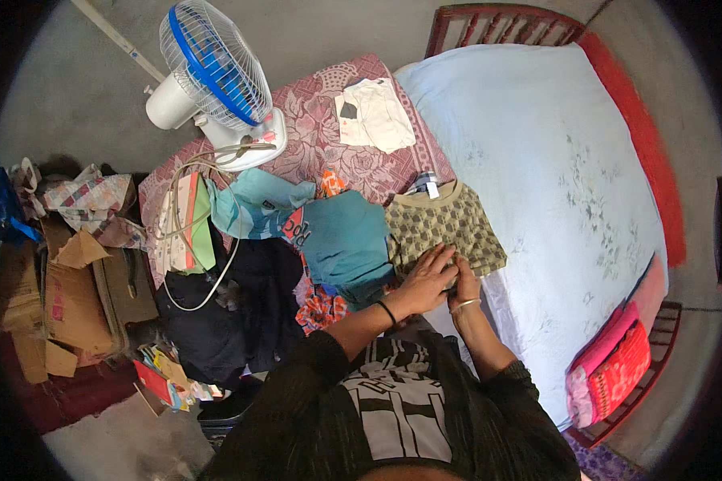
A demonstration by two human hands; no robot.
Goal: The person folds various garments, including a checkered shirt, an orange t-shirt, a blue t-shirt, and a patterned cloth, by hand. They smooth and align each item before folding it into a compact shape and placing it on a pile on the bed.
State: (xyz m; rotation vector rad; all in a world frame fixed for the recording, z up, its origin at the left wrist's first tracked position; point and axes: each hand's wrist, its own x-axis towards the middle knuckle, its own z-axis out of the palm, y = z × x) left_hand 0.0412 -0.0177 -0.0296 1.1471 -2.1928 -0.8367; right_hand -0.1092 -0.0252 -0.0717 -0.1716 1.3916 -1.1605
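Note:
A khaki T-shirt with a dark geometric pattern lies folded before me, its neckline pointing away. My left hand, with a black band at the wrist, rests on the shirt's near edge with its fingers stretched over the cloth. Close beside it, my right hand, wearing a light bangle, touches the same edge; whether it pinches the fabric is hidden. Left of the shirt lies a teal T-shirt, and past it a light blue garment. Folded white clothing lies farther back.
A white and blue table fan stands at the back left, its cable looping over dark clothes. Cardboard boxes are at far left. To the right is a bed with a pale blue sheet and folded red and pink textiles.

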